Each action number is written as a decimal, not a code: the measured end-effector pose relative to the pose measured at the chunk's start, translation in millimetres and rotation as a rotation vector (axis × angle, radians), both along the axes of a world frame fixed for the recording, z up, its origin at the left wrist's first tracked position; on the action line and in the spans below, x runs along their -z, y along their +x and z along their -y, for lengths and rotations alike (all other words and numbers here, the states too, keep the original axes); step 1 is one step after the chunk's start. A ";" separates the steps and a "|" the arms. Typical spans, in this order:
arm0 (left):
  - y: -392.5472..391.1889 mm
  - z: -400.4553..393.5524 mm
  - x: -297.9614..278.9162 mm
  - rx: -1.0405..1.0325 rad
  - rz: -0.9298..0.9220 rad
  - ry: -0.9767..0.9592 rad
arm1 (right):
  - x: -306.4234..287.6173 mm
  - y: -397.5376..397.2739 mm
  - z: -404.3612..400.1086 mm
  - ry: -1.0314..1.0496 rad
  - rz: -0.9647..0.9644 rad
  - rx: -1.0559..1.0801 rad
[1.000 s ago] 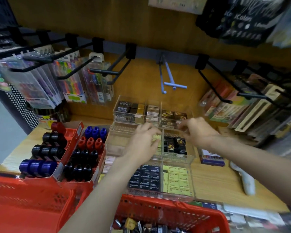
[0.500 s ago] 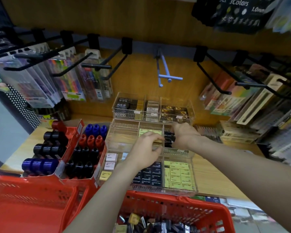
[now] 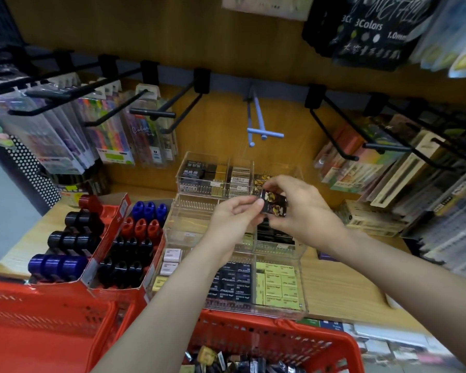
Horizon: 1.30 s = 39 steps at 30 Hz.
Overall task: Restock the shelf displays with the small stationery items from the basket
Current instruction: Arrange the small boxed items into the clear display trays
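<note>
- Eraser packet [image 3: 274, 206], small glossy black rectangle with gold print, held in the air just above the clear acrylic organiser [image 3: 301, 297].
- Right hand [image 3: 301, 211] curls round the packet's right end; left hand [image 3: 233, 219] pinches its left edge with thumb and fingertips.
- Organiser: stepped, see-through compartments with black and pale yellow blocks.
- Red perforated plastic basket [image 3: 275, 337] sits in front of the organiser, with small wrapped items inside.
- Red cardboard trays [image 3: 119, 211] of round-capped markers stand left of the organiser on the wooden shelf [image 3: 339, 289].
</note>
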<state>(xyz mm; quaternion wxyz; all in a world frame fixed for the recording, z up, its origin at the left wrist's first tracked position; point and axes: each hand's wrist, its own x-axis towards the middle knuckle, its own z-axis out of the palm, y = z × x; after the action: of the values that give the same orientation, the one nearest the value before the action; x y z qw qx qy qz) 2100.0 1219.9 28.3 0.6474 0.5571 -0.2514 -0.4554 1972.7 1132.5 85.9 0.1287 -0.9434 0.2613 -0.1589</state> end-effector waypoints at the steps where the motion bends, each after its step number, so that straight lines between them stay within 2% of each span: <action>1: -0.4 1.4 -2.4 -0.018 -0.012 -0.018 | -2.1 0.5 1.6 -0.015 0.009 -0.005; 7: 2.7 8.5 -7.2 -0.052 -0.038 -0.092 | -7.3 5.0 19.2 -0.087 -0.004 -0.043; 8: 3.0 9.2 -5.4 -0.046 0.002 -0.080 | -8.8 6.8 27.8 -0.095 0.002 -0.024; 10: 6.3 8.9 -0.4 -0.051 0.250 -0.013 | -12.7 14.2 48.6 -0.071 -0.004 0.072; 12: 9.0 6.2 5.6 -0.024 0.514 0.046 | -15.6 26.1 69.6 -0.034 -0.098 0.195; 13: 10.0 4.7 9.0 -0.009 0.565 0.073 | -14.9 32.6 78.3 -0.025 -0.158 0.228; 17: 14.7 0.1 18.2 -0.012 0.514 0.130 | -3.1 51.5 94.9 0.037 -0.392 0.260; 19: 16.3 -0.2 20.8 -0.014 0.504 0.144 | 4.4 55.3 99.8 0.052 -0.451 0.257; 29: 10.0 -0.1 17.2 -0.013 0.477 0.122 | 3.9 30.0 111.6 -0.049 -0.438 0.346; 36: 9.6 -3.1 20.3 0.006 0.470 0.121 | 17.1 49.1 110.7 -0.113 -0.515 0.321; 39: 13.6 -1.6 21.2 0.017 0.430 0.121 | 18.9 53.8 112.5 -0.094 -0.492 0.328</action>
<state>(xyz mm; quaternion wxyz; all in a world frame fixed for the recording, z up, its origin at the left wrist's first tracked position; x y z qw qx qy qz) 2113.6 1221.5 7.1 0.5403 0.6769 -0.3609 -0.3458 2026.5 1020.0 67.0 -0.0097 -0.9037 0.4258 0.0438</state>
